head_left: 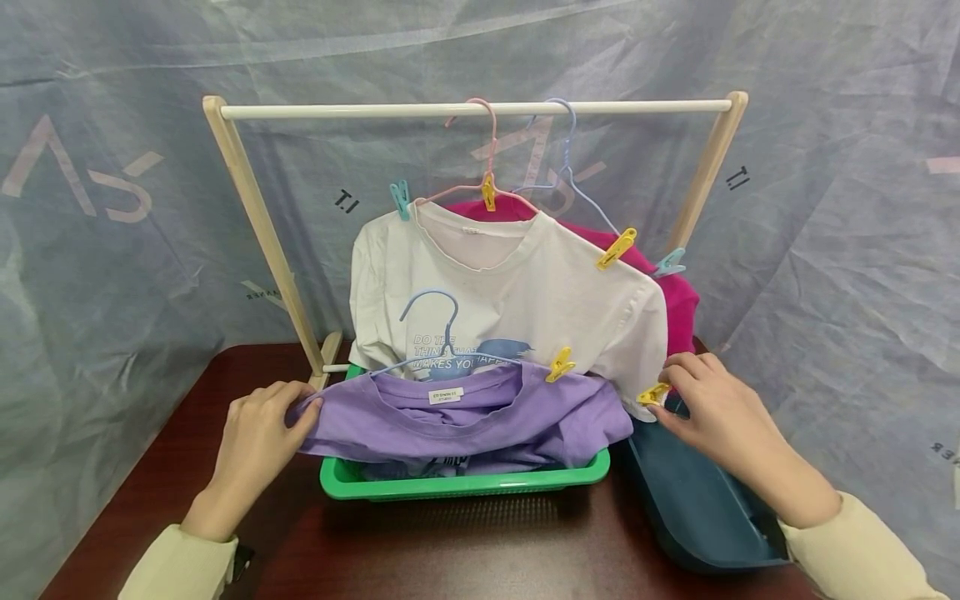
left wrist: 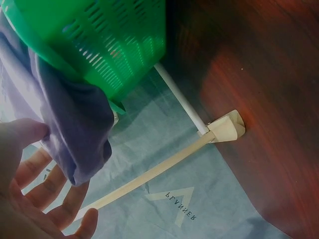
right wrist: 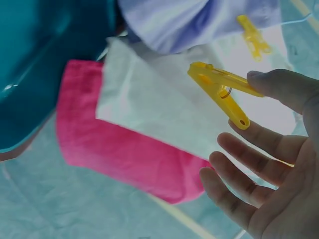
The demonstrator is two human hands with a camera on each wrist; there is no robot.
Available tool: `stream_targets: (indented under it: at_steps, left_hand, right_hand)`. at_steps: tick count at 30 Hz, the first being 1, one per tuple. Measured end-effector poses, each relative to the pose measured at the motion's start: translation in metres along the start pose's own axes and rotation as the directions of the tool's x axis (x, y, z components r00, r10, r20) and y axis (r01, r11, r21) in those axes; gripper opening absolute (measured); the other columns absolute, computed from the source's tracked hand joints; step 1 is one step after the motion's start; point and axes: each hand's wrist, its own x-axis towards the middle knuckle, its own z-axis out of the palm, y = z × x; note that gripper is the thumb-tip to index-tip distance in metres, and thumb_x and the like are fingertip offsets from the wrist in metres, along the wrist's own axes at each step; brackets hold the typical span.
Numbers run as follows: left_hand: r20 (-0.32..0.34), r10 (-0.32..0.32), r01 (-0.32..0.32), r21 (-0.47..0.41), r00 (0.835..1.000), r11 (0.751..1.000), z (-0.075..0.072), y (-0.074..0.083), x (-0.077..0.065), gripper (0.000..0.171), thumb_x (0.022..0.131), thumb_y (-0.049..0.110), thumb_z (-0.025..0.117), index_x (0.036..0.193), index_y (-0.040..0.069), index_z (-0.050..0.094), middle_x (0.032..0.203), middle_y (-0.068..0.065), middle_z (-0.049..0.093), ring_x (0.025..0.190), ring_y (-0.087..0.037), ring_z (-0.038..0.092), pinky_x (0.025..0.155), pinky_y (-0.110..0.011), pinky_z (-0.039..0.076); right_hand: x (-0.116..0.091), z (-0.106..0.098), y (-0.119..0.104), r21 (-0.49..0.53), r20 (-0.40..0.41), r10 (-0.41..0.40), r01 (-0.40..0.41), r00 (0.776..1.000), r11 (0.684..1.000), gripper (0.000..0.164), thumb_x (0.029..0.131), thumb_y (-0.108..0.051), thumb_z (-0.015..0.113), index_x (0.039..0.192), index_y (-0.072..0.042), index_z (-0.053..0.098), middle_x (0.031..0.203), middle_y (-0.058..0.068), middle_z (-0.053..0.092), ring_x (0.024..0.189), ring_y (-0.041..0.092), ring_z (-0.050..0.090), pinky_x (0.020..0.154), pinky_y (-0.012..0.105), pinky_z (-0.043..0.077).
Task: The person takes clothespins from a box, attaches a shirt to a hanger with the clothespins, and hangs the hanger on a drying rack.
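A purple T-shirt [head_left: 442,421] on a blue hanger [head_left: 452,325] lies over the green basket [head_left: 465,486]. One yellow clothespin [head_left: 560,365] clips its right shoulder to the hanger. At the shirt's left end, my left hand [head_left: 258,429] pinches the sleeve between thumb and fingers; the left wrist view shows the sleeve cloth [left wrist: 75,134] hanging there. My right hand [head_left: 723,412] pinches another yellow clothespin [right wrist: 219,92] by its handles, thumb on one and forefinger on the other. That clothespin is in front of the white T-shirt's sleeve [head_left: 637,342].
A wooden rack with a white rail [head_left: 360,111] stands behind. On it hang the white T-shirt on a pink hanger [head_left: 493,142] and a magenta garment [head_left: 678,308] on a blue hanger, with several clothespins. The dark blue bin [head_left: 705,492] sits at right on the brown table [head_left: 465,558].
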Motion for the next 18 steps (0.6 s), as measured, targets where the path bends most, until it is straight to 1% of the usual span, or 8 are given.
stream_targets:
  at_steps: [5,12,18]
  left_hand:
    - [0.004,0.001,-0.001,0.000,1.000,1.000,0.000,0.000,0.000,0.011,0.074,0.019,0.070,0.081,0.010,0.066,0.073,-0.005,0.064,0.063,-0.027,0.058,0.061,-0.046,0.039]
    - [0.000,0.009,-0.009,0.005,1.000,1.000,0.000,-0.001,0.000,0.011,0.074,0.019,0.070,0.080,0.011,0.066,0.072,-0.005,0.065,0.062,-0.027,0.058,0.060,-0.046,0.039]
    - [0.003,0.004,-0.004,0.003,1.000,1.000,0.000,0.000,0.000,0.011,0.074,0.019,0.070,0.080,0.011,0.066,0.073,-0.005,0.065,0.063,-0.027,0.058,0.061,-0.046,0.039]
  right_hand:
    - [0.012,-0.002,-0.013,0.016,-0.034,-0.060,0.061,0.998,0.998,0.037,0.059,-0.014,0.082,0.087,-0.004,0.060,0.093,0.010,0.060,0.083,0.024,0.051,0.058,0.036,0.048]
    - [0.028,0.001,-0.035,0.028,0.005,-0.095,0.095,0.995,0.995,0.039,0.064,-0.021,0.082,0.093,-0.005,0.062,0.095,0.009,0.061,0.087,0.022,0.054,0.062,0.033,0.051]
    - [0.042,0.008,-0.054,0.057,0.019,-0.169,0.168,0.985,0.984,0.040,0.066,-0.023,0.081,0.097,-0.005,0.062,0.096,0.009,0.061,0.089,0.022,0.054,0.069,0.032,0.052]
